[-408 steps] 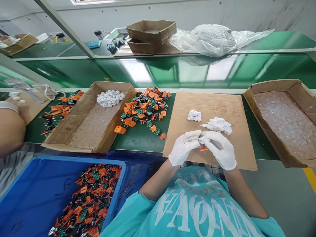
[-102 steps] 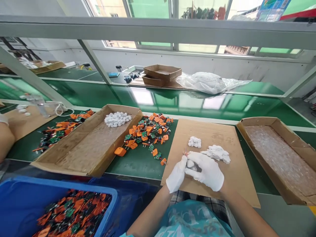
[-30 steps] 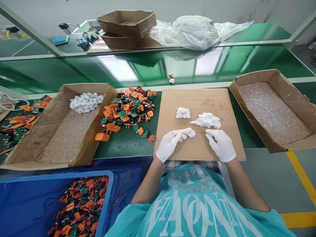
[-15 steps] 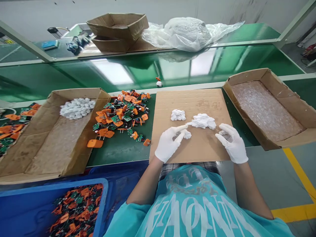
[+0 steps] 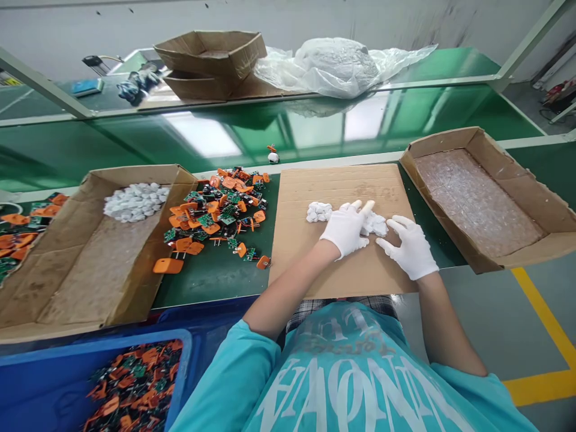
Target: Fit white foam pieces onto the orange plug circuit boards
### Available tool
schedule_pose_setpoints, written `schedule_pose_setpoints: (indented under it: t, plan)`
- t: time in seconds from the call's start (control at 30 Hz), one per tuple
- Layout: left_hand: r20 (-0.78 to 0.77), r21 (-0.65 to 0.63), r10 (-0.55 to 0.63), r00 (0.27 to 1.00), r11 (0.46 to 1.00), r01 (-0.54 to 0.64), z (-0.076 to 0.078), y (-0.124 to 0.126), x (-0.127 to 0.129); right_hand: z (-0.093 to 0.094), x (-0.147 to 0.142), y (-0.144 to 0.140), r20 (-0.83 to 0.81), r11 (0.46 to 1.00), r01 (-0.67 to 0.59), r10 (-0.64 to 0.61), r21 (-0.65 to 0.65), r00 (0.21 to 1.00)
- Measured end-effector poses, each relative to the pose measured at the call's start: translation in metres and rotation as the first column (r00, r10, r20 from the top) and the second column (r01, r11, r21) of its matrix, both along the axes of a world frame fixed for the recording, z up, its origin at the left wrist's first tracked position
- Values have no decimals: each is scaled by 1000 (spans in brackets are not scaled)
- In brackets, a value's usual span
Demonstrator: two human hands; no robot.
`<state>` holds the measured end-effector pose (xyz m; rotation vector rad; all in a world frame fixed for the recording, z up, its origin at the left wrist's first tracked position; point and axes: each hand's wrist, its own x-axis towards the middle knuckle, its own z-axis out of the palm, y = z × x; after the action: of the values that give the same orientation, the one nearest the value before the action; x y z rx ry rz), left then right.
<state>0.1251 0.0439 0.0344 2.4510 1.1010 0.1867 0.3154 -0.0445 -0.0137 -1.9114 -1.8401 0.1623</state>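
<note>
Two small heaps of white, putty-like lumps lie on a flat cardboard sheet (image 5: 344, 279). My left hand (image 5: 345, 231), in a white glove, reaches over the sheet between them with its fingers stretched out and thumb apart. It covers part of the right heap (image 5: 374, 225); whether it touches the lumps I cannot tell. The left heap (image 5: 319, 211) shows just beyond the wrist side of that hand. Gloved in white too, my right hand (image 5: 409, 247) is beside the right heap, thumb and fingers apart, and nothing shows in it.
Orange plug-like parts with green circuit boards (image 5: 216, 210) are piled on the green table left of the sheet. A cardboard box (image 5: 85, 258) with white lumps stands farther left, another box (image 5: 477, 198) at right. Below left is a blue bin (image 5: 186, 366) of similar parts.
My left hand has moved right and forward over the right heap, its fingers opening out. My right hand has shifted slightly left and forward, its fingers spreading. The small near lump no longer shows.
</note>
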Motion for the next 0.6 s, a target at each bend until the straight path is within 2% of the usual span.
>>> schedule_pose_setpoints:
  t: [0.13,0.27,0.33,0.43,0.6]
  plan:
    - [14,-42,-25,1000,999,25,0,5,6,1,-7,6,35,999,14,-13,-29,999]
    - [113,-49,-10,994,999,15,-5,11,4,2,-12,9,68,999,41,-39,-35,997]
    - [216,-143,45,975,990,-14,-7,14,3,2,-12,10,61,999,28,-27,-17,998]
    - [331,-323,173,928,944,-61,-5,18,3,0,-11,12,23,1000,-7,7,15,1000]
    - [344,-419,282,895,900,-122,1,23,-3,-4,-12,12,-139,991,-9,27,131,990]
